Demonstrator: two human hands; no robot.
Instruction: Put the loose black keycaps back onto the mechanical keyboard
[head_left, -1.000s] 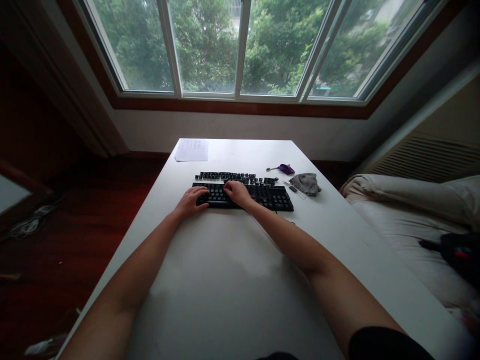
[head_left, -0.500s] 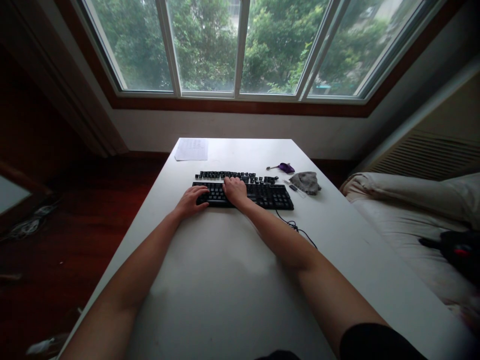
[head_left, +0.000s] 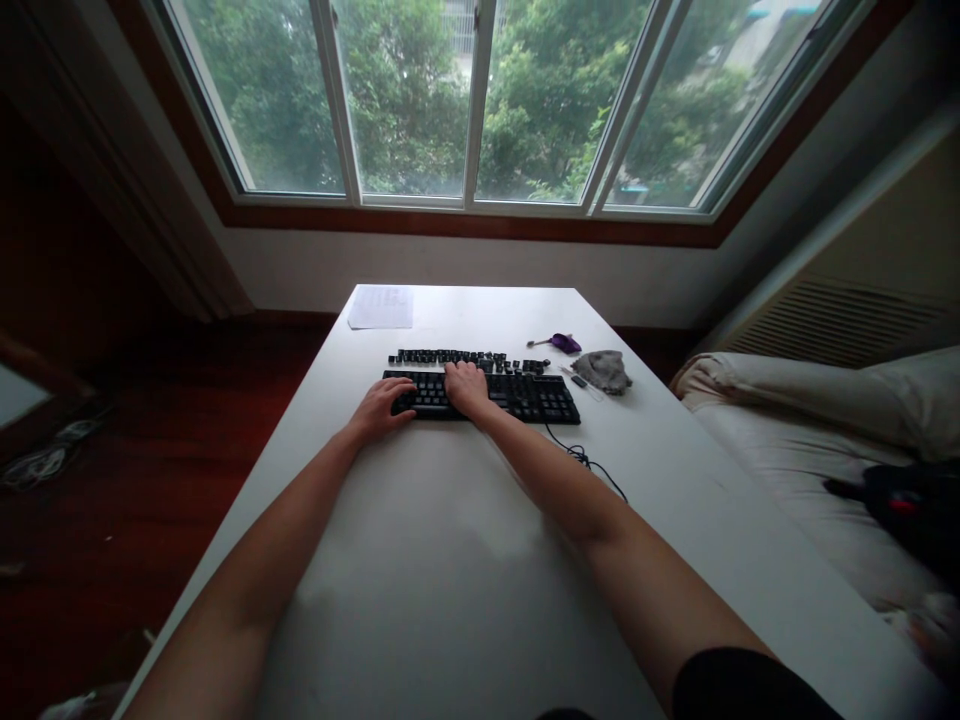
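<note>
A black computer keyboard (head_left: 540, 398) lies across the white table, with part of its upper keys hidden under my right hand. My left hand (head_left: 376, 408) rests over its left end, thumb and fingers spread apart on the keys. Bunched together, the fingers of my right hand (head_left: 466, 386) press down at the upper middle of the keyboard; whatever is under the fingertips is hidden. Just behind the keyboard, several loose black keycaps (head_left: 427, 356) stand in rows. A black cable (head_left: 581, 455) runs from the keyboard's near side, loosely coiled.
Right of the keycaps lie a purple object (head_left: 565, 343) with a thin handle-like end and a crumpled grey cloth (head_left: 604, 371). A small dark piece (head_left: 579, 381) sits by the cloth. Paper sheets (head_left: 381, 307) lie at the table's far left corner. A bed (head_left: 757, 440) stands at right.
The view has tilted slightly, so everything sits a little lower and to the left. Both hands stay at nearly the same places on the keyboard.
</note>
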